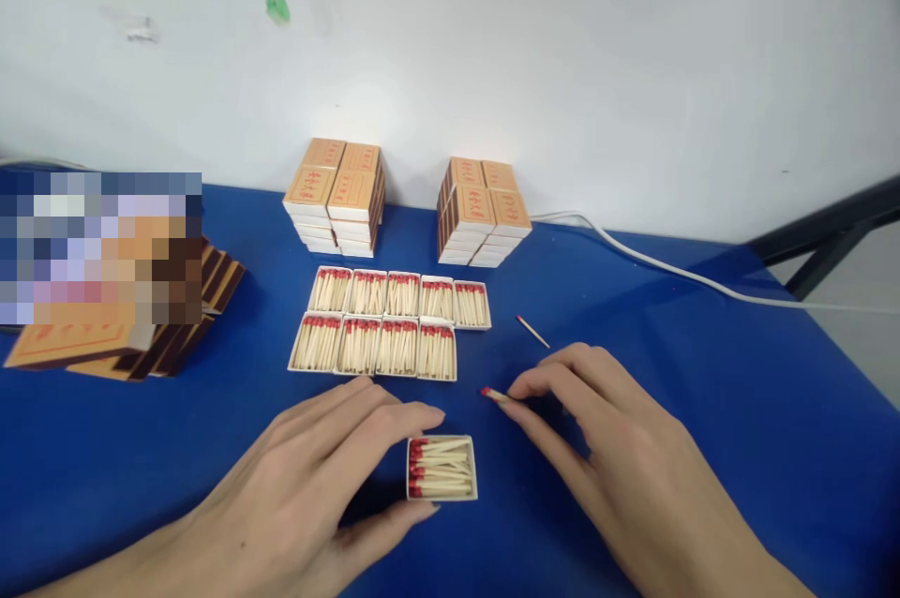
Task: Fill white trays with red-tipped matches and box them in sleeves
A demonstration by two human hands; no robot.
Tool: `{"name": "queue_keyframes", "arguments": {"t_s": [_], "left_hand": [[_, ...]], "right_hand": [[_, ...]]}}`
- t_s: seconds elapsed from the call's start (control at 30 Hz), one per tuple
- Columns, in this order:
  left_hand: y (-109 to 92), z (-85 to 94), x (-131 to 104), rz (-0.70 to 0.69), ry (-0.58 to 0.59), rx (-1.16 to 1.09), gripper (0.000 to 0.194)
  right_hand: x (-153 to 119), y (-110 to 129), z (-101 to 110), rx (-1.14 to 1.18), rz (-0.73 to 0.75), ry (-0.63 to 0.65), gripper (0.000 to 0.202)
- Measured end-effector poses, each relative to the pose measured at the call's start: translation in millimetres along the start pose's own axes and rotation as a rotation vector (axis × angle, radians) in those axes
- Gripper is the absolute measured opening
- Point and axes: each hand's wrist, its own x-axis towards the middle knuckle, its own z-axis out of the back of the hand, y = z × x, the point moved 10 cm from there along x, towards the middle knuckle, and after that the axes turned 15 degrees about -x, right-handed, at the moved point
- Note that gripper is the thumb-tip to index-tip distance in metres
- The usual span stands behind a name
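Observation:
An open matchbox tray (442, 469) lies on the blue table, filled with red-headed matches lying sideways. My left hand (352, 467) holds it at its left end, index finger along the far edge and thumb along the near edge. To the right of that tray, my right hand (597, 434) pinches a few matches (493, 395) between thumb and index finger, their red heads pointing left. Beyond my hands, several filled trays (397, 347) sit in two rows, match heads at the far side. A single match (532, 331) lies on the table past my right hand.
Two stacks of closed matchboxes, one left (334, 195) and one right (484, 209), stand near the white wall (597, 64). More matchboxes (77, 336) are piled at the left, beside a blurred patch. A white cable (661, 268) crosses the back right, near a black bar (836, 246).

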Motion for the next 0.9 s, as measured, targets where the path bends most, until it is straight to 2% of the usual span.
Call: {"name": "queue_keyframes", "arguments": {"t_s": [0.23, 0.4, 0.9], "left_hand": [[2, -1.5, 0, 0.018, 0.011, -0.022, 0.025], [3, -0.6, 4, 0.025, -0.001, -0.045, 0.023], [6, -1.7, 2, 0.043, 0.003, -0.073, 0.027]], "right_hand": [[-3, 16, 2, -0.151, 0.118, -0.078, 0.030], [-4, 20, 4, -0.214, 0.127, -0.121, 0.025], [3, 14, -1, -0.055, 0.071, -0.056, 0.024]]}}
